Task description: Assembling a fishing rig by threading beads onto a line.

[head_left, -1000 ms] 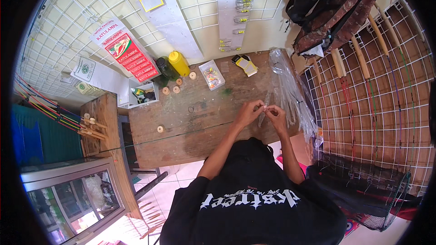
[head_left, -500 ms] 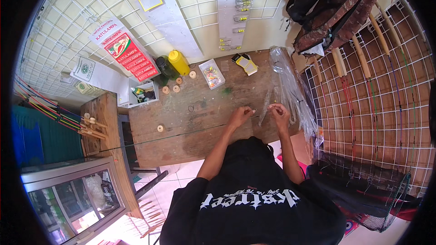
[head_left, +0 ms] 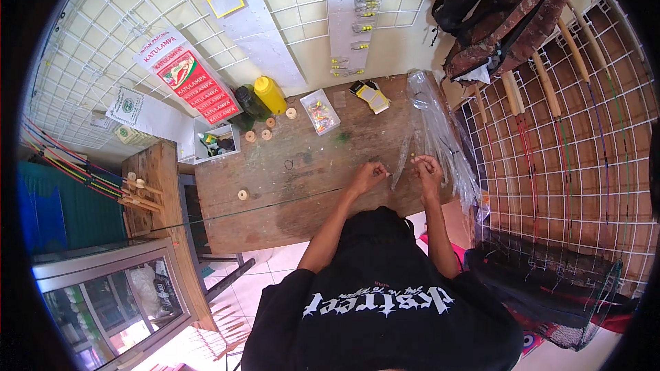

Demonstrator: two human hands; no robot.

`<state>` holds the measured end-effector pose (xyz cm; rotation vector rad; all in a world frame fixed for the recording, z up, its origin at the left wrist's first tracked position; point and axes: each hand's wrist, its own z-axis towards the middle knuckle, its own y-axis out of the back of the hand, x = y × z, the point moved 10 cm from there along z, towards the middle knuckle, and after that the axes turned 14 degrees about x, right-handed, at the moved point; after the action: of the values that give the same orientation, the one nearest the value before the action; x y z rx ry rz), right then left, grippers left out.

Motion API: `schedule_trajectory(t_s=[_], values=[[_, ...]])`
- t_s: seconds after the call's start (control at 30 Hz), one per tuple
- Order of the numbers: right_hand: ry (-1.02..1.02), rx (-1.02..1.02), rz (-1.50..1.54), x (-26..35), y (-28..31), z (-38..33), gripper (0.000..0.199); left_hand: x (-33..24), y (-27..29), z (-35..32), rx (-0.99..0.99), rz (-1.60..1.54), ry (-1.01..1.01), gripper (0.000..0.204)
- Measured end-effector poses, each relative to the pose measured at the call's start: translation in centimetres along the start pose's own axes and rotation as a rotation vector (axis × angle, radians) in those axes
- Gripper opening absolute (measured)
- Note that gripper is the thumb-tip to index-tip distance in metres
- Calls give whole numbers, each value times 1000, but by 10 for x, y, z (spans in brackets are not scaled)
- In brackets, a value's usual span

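My left hand (head_left: 368, 176) hovers over the wooden workbench (head_left: 302, 185) with its fingers curled in a pinch; anything between them is too small to see. My right hand (head_left: 427, 168) is a short way to its right, fingertips pinched on a tiny pale piece. Between the two hands a narrow clear plastic sleeve (head_left: 401, 161) lies slanted on the bench. A heap of long clear plastic bags (head_left: 440, 124) lies just beyond and to the right of my right hand.
At the back of the bench stand a yellow bottle (head_left: 269, 94), a dark bottle (head_left: 249, 103), a small clear box of lures (head_left: 320, 111), a yellow packet (head_left: 371, 95) and several wooden spools (head_left: 256, 135). One spool (head_left: 242, 194) sits alone on the left. Wire grids line the walls.
My hands were together over the bench a second ago; they have drawn apart, the left moving left, with the clear sleeve now showing between them.
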<state>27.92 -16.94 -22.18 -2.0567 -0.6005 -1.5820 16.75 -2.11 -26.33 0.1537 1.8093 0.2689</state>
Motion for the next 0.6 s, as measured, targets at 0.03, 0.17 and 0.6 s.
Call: schedule_trajectory(t_s=[0.03, 0.17, 0.6], values=[[-14, -4, 15, -2, 1, 0, 12, -1, 2, -1, -15, 8, -7, 23], [-20, -7, 92, -7, 3, -1, 13, 0, 9, -5, -52, -12, -21, 22], [-203, 22, 128, -29, 2, -5, 18, 0, 47, -46, -104, -181, 75, 21]])
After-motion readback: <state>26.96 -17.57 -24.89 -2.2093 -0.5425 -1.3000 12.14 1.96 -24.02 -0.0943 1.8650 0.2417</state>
